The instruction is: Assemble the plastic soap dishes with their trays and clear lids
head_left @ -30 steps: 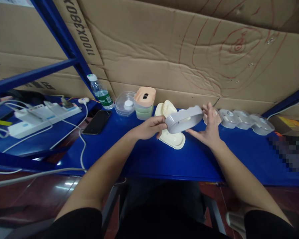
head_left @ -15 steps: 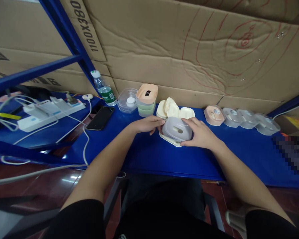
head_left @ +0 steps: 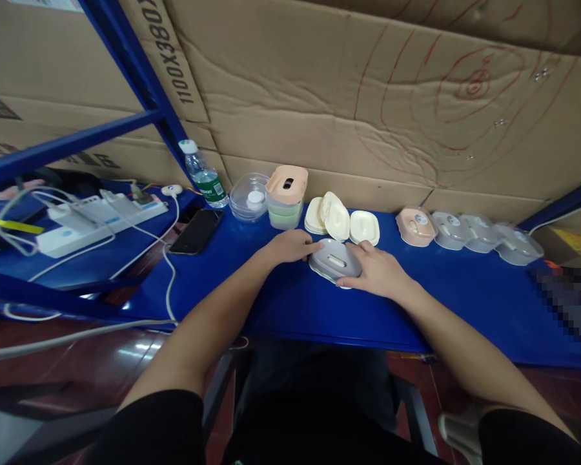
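Creased brown cardboard sheets (head_left: 368, 97) back a glossy blue tabletop (head_left: 281, 303), where the left hand (head_left: 290, 246) and right hand (head_left: 375, 271) press flat, fingers spread, on either side of a grey oval plastic lid (head_left: 336, 259) sitting on a cream oval plastic tray (head_left: 325, 274) near the front middle. If the pressure is uneven, the lid could seat crooked or the pair could skid on the slick surface toward the loose cream oval plastic pieces (head_left: 341, 223) just behind.
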`<state>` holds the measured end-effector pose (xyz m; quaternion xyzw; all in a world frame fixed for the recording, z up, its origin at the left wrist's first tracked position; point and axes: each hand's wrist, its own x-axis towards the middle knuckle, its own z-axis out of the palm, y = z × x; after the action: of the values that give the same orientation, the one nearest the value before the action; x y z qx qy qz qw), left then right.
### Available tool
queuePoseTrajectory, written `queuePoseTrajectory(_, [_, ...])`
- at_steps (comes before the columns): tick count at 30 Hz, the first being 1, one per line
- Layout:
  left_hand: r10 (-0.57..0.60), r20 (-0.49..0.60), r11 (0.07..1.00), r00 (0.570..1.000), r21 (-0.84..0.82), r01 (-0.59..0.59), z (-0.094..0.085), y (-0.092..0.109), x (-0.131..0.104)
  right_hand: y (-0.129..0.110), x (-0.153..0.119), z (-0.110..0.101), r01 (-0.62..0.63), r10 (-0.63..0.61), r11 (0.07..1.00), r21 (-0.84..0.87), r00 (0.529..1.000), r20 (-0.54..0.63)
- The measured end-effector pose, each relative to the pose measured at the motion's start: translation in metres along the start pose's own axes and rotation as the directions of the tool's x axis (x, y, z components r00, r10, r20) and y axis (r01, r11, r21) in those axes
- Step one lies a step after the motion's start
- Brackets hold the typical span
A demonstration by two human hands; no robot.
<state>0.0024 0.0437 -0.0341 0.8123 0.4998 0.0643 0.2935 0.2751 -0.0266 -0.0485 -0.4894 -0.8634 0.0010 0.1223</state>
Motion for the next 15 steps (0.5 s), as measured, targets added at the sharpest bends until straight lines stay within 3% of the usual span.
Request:
queuePoseTrajectory(10, [0.039, -0.012, 0.991, 0.999, 0.13, -0.037, 0.003, 0.001, -0.001, -0.004, -0.001, 0.01, 0.155, -0.157, 0.987, 0.038, 0.984, 0.081])
queuePoseTrajectory(15, [0.099, -0.015, 0.979, 0.995, 0.18, -0.095, 0.006, 0.002, -0.004, 0.018, -0.001, -0.006, 0.209, -0.242, 0.956, 0.206, 0.958, 0.152])
